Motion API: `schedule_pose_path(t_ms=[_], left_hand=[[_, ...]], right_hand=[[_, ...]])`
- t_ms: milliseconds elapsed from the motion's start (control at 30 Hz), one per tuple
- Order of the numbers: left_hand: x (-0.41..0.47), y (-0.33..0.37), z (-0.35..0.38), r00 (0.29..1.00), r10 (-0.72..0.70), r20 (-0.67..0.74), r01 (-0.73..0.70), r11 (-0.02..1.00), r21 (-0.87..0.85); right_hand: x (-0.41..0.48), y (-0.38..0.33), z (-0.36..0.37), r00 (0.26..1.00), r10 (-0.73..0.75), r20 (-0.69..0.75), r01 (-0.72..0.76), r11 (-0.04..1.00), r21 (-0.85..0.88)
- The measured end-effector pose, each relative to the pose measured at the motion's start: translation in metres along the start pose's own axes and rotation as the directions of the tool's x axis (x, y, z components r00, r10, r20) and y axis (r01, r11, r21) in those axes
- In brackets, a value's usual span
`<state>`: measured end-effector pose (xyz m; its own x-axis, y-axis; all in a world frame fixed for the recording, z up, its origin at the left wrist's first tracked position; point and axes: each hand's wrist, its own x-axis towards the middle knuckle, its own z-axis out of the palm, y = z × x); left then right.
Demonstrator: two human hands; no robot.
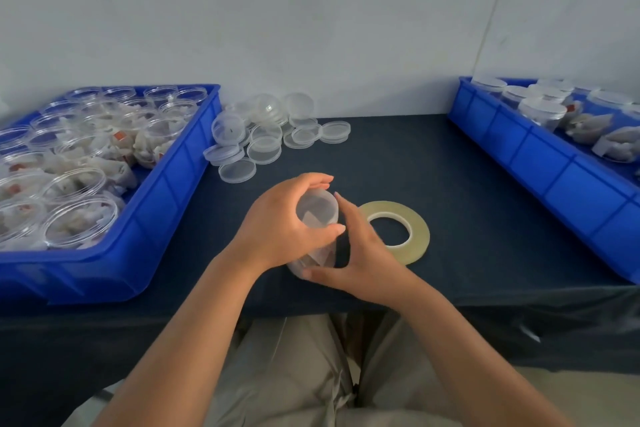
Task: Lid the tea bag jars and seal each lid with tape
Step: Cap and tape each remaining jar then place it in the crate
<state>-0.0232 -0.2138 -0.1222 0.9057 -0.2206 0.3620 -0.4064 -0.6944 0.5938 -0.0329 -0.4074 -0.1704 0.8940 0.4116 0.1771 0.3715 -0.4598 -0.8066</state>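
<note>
**Left hand [277,222] on the lid, right hand [360,253] on the body: one jar held just left of the tape roll**

Far left of the tape roll [417,236], a blue ribbed plastic tray [194,156] holds open jars [74,222]. They are clear and round, and pale tea bags show through their walls. Nearer the tape roll, behind and to its left, loose lids [265,149] lie in a heap on the dark cloth-covered surface [450,166]. They are shallow translucent discs with short rims.

Just left of the tape roll, the jar [313,258] in work is held tilted. The left hand curls over its upper end and grips the lid [317,213], which looks seated. The right hand brackets the jar's body, with the thumb underneath and the fingers lying up the far side.

The jar is probably very light, thin-walled and slick, and it would likely dent or pop its lid under a hard squeeze. The stiffer rim at the lid seam and the base look like the safest holds. The tape should run along that seam.

The tape roll itself lies flat, a glossy, yellowish, wide ring that touches nothing. Well to its right, a second blue tray [540,163] carries lidded jars [542,111] and some loose tea bags.
</note>
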Motion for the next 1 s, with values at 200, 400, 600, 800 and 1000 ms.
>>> schedule_pose_path(t_ms=[200, 400, 600, 800, 1000], left_hand=[[0.003, -0.002, 0.000, 0.998, 0.062, 0.007, -0.062, 0.998, -0.034], [-0.001, 0.001, -0.009, 0.985, 0.173, 0.017, -0.174, 0.978, 0.120], [-0.027, 0.028, 0.002, 0.907, 0.328, -0.266, -0.229, 0.911, 0.343], [-0.046, 0.056, 0.018, 0.931, 0.256, -0.261, -0.255, 0.966, 0.039], [-0.048, 0.067, 0.014, 0.919, 0.172, -0.355, -0.240, 0.958, -0.157]], right_hand=[[-0.027, 0.043, -0.062, 0.985, 0.174, -0.008, -0.128, 0.691, -0.711], [-0.056, 0.051, -0.062, 0.990, 0.056, -0.131, -0.119, 0.827, -0.550], [-0.071, 0.012, -0.056, 0.960, -0.016, -0.280, -0.060, 0.964, -0.260], [-0.080, -0.018, -0.057, 0.929, -0.113, -0.354, 0.067, 0.988, -0.140], [-0.083, -0.026, -0.060, 0.943, -0.125, -0.310, 0.077, 0.984, -0.162]])
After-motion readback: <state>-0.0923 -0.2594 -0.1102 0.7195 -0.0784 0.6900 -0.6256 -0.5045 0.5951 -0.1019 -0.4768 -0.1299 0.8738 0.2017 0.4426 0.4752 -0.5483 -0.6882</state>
